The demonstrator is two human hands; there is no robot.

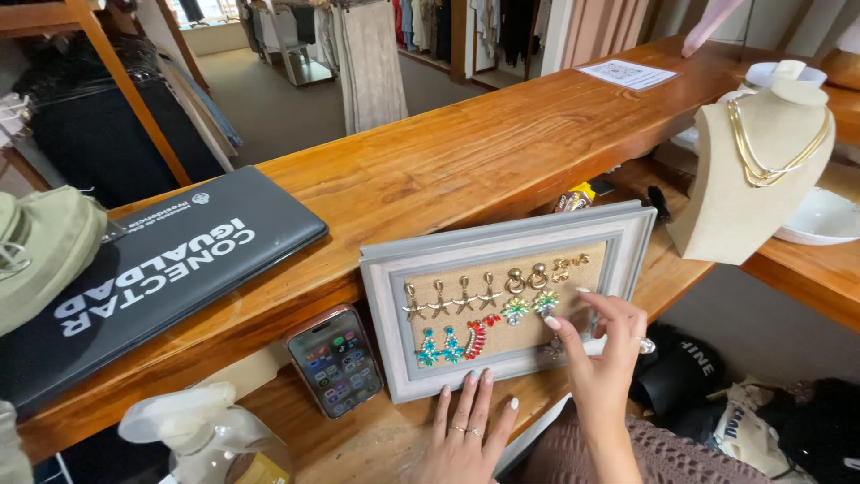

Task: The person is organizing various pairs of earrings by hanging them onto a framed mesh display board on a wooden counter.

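A grey picture frame (394,269) with a burlap panel leans against the wooden counter and carries several pairs of earrings: gold starfish, gold loops, green flower drops (529,307), teal and red ones. My left hand (466,435) lies flat on the lower shelf, fingertips touching the frame's bottom edge, rings on two fingers. My right hand (602,354) is raised at the panel's right side, fingers apart, the forefinger tip next to the green flower drops. Whether it pinches a small earring I cannot tell.
A phone (336,360) leans beside the frame on the left. A dark laptop (152,269) and a green shoe (40,251) lie on the counter. A necklace bust (748,179), white dishes (820,220) and a paper (627,74) stand right. A spray bottle (202,439) is below left.
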